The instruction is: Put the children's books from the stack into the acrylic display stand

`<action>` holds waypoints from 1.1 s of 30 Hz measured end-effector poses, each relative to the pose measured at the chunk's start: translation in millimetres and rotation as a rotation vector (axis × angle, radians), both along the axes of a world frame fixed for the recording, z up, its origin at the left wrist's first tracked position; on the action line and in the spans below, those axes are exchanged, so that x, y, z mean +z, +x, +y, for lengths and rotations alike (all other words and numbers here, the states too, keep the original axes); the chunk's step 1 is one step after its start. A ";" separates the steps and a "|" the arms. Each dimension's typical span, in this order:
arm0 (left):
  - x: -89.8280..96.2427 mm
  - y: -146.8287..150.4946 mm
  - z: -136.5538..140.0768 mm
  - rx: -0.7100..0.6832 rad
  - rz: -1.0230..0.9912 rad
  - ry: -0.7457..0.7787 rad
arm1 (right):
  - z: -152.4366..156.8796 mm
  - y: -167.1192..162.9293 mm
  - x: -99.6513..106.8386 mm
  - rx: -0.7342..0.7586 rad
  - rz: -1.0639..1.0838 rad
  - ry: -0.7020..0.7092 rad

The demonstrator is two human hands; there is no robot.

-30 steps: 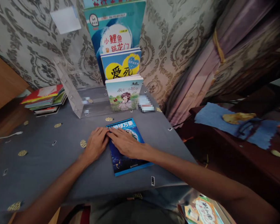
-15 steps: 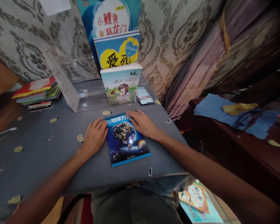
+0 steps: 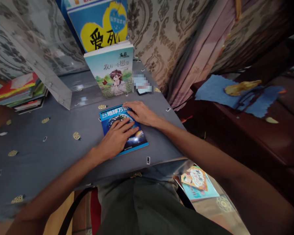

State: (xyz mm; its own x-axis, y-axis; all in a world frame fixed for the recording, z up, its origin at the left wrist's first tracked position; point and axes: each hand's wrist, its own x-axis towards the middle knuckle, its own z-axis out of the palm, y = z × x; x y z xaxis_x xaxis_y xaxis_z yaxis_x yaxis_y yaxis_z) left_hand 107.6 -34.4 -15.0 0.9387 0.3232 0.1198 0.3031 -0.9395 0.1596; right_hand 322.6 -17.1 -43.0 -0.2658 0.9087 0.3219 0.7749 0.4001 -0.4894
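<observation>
A blue book (image 3: 137,143) with a picture of the Earth on its cover lies closed on the grey patterned tablecloth (image 3: 61,147). Across the cover's lower middle rests my left hand (image 3: 117,135), open, its fingers spread and flat over the Earth picture. My right hand (image 3: 142,114) is at the book's upper right corner, fingertips on the cover's top edge and the fingers extended. Behind the book, a pale green book (image 3: 112,76) with a drawn child leans upright in a clear acrylic stand (image 3: 63,94).
More upright books, among them a blue and yellow one (image 3: 100,27), stand behind. A phone (image 3: 142,86) lies right of the stand. A stack of books (image 3: 22,91) sits at the left. Another book (image 3: 197,182) lies low at the right, beyond the table edge.
My left hand has moved from the book's left edge onto its cover. My right hand stays at the upper right corner. The view has tilted downward.
</observation>
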 end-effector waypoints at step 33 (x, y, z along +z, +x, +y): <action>27.0 -18.7 -5.3 0.290 0.068 0.274 | -9.8 -3.2 20.4 -0.032 0.316 -0.125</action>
State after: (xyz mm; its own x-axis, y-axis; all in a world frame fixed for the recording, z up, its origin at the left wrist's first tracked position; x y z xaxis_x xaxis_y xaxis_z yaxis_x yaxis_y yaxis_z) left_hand 88.9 -39.7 12.0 0.8221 0.5405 0.1789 0.5631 -0.8184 -0.1148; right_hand 319.4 -26.9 -22.7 -0.1415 0.9525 0.2696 0.5879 0.3000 -0.7512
